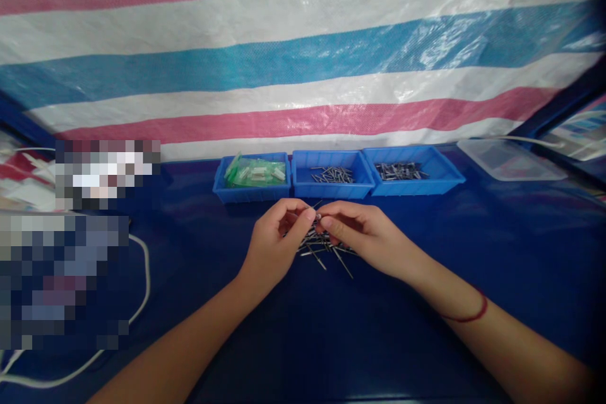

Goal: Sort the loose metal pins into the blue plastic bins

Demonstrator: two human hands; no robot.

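My left hand point(277, 237) and my right hand point(362, 230) meet above the middle of the table, fingertips almost touching. Both are closed in a pinch around a thin metal pin point(317, 204), whose dark tip pokes up between them. A small pale end shows at the right fingertips; the rest is covered by fingers. Beneath the hands lies a loose pile of thin metal pins point(316, 255), pointing in several directions and partly hidden.
Behind the hands stand three blue bins: the left bin point(250, 194) with green and white packets, the middle bin point(331, 191) and right bin point(416, 187) with metal pins. A clear plastic lid point(511, 161) lies at right. A white cable point(148, 271) curves at left.
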